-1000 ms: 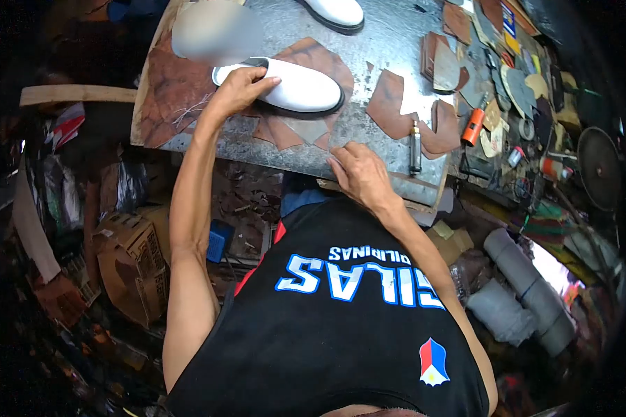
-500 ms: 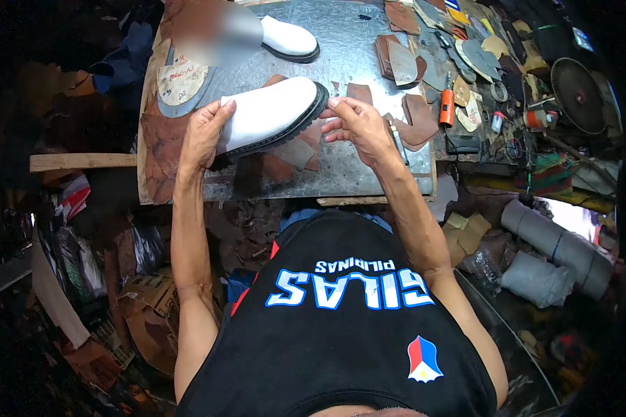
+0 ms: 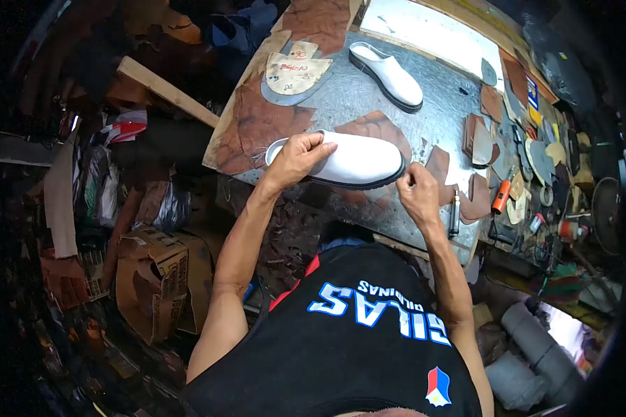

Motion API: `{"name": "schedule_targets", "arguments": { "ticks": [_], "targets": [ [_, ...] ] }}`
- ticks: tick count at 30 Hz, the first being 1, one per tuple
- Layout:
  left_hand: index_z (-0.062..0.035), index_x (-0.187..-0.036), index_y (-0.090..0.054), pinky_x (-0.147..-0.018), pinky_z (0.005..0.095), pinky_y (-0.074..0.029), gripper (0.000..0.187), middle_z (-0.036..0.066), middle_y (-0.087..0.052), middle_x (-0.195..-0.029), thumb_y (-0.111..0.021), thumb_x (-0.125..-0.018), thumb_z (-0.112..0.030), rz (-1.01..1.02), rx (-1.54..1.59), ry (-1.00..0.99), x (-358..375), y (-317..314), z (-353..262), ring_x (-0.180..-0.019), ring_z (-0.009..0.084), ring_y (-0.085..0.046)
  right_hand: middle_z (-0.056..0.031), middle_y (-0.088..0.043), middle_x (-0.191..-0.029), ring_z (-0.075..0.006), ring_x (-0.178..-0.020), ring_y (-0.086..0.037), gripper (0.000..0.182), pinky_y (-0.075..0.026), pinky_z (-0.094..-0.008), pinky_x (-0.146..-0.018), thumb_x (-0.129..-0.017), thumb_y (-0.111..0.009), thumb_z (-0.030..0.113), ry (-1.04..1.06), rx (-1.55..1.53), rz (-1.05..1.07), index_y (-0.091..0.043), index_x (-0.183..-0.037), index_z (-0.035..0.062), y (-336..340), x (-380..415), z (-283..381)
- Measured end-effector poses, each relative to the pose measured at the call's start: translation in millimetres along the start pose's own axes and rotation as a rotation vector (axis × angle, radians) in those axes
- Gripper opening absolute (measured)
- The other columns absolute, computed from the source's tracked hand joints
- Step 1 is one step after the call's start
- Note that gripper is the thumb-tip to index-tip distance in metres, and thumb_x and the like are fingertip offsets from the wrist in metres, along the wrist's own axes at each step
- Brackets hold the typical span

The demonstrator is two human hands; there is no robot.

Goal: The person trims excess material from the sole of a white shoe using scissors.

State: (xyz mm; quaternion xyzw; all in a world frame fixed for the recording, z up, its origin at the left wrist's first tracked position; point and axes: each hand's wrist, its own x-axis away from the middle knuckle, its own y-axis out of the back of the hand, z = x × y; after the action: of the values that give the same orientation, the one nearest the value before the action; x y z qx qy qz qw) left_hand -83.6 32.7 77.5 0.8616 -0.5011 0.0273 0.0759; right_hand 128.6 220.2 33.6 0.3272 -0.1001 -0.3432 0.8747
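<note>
A white slip-on shoe (image 3: 362,158) with a black ridged sole is held above the near part of the metal-topped table, toe to the right. My left hand (image 3: 298,161) is closed around its rear part, the thumb lying on the white upper. At the toe, my right hand (image 3: 419,196) has its fingers curled in a pinch against the sole edge; anything between the fingertips is too small to make out. Farther back on the table stands a matching white shoe (image 3: 394,78).
Brown leather pieces (image 3: 266,125) and a marked paper pattern (image 3: 295,74) lie at the table's left. To the right are a black-handled tool (image 3: 455,214), an orange cylinder (image 3: 501,197) and more scraps. A wooden bar (image 3: 167,90) juts out leftward.
The view has turned, so the table appears shifted right and tilted. The held shoe now lies more level, with its heel opening showing. My right hand's spread fingers have curled in at the toe.
</note>
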Motion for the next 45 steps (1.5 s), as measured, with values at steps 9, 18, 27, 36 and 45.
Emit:
{"name": "schedule_targets", "arguments": {
  "ticks": [9, 18, 27, 36, 45],
  "targets": [
    [0.0034, -0.103, -0.063, -0.070, 0.0241, -0.049, 0.026, 0.005, -0.067, -0.091, -0.058, -0.095, -0.021, -0.167, 0.472, 0.127, 23, -10, 33, -0.077, 0.0088, -0.061, -0.0161, -0.063, -0.102, -0.0255, -0.090, -0.062, 0.047, -0.051, -0.0380, -0.078, -0.096, -0.050, 0.043, -0.294, -0.751, 0.202, -0.054, -0.114, -0.0007, -16, -5, -16],
    [0.0030, -0.115, -0.058, -0.093, 0.0352, -0.047, 0.033, 0.011, -0.064, -0.112, -0.059, -0.095, -0.023, -0.210, 0.980, 0.244, 26, -40, 26, -0.104, 0.0188, -0.060, -0.0120, -0.049, -0.126, -0.0250, -0.114, -0.051, 0.066, -0.046, -0.0456, -0.092, -0.095, -0.042, 0.057, -0.272, -1.147, 0.350, -0.036, -0.138, 0.0066, -46, 16, 35],
    [0.0017, -0.135, -0.044, -0.099, 0.0319, -0.042, 0.054, 0.008, -0.057, -0.122, -0.064, -0.091, -0.021, -0.063, 0.508, 0.026, 79, -55, 43, -0.112, 0.0172, -0.053, -0.0137, -0.034, -0.146, -0.0296, -0.134, -0.035, 0.079, -0.030, -0.0515, -0.109, -0.092, -0.050, 0.056, -0.419, -1.297, 0.483, -0.021, -0.146, 0.0061, -58, 22, 60],
    [0.0064, -0.126, -0.049, -0.101, 0.0329, -0.038, 0.045, 0.009, -0.057, -0.123, -0.058, -0.084, -0.008, -0.343, 0.504, 0.060, 181, -119, 72, -0.112, 0.0180, -0.053, -0.0078, -0.044, -0.141, -0.0267, -0.131, -0.040, 0.079, -0.033, -0.0462, -0.108, -0.086, -0.054, 0.063, -0.710, -1.257, 0.830, -0.034, -0.143, 0.0108, -100, 43, 35],
    [0.0019, -0.134, -0.043, -0.103, 0.0330, -0.039, 0.050, 0.009, -0.055, -0.128, -0.054, -0.097, -0.028, -1.199, 0.944, -0.031, 229, -167, 6, -0.118, 0.0167, -0.052, -0.0069, -0.036, -0.147, -0.0256, -0.135, -0.034, 0.075, -0.027, -0.0439, -0.111, -0.092, -0.045, 0.059, -0.701, -1.095, 1.502, -0.028, -0.147, 0.0119, -126, 71, 88]
  ]
}}
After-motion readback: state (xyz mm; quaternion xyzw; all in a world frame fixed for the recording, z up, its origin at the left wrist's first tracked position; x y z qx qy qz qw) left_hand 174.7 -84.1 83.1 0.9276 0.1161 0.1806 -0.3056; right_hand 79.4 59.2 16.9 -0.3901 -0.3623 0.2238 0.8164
